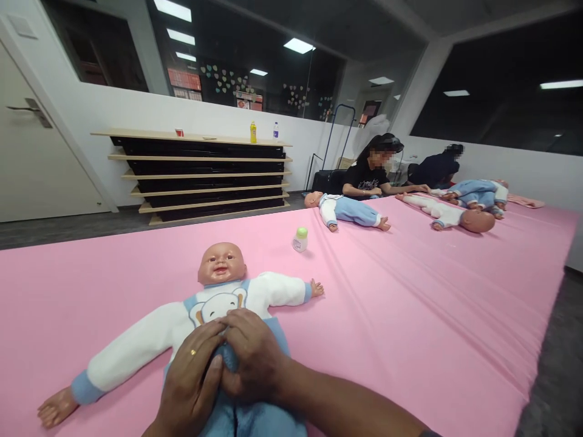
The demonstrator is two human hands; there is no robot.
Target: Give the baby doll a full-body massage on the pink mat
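Observation:
A baby doll [221,267] lies on its back in front of me, arms spread, in a white and blue top with a bear face on the chest and blue trousers [255,419]. My left hand [194,373], with a ring on one finger, rests on the doll's belly, its fingers laid out over the clothing. From the other side my right hand [255,355] lies on the belly too, fingers gently curved. The fingertips of both hands meet, framing a small patch of blue cloth. Beyond the doll's outstretched hand stands a small white bottle [300,240] with a green cap.
A pink cloth [392,315] covers the table. Farther right lie another doll [350,209] in blue trousers, a doll [449,211] in white, and more dolls [478,193]. Two people sit at the far side. Stacked folded tables [204,164] stand by the wall.

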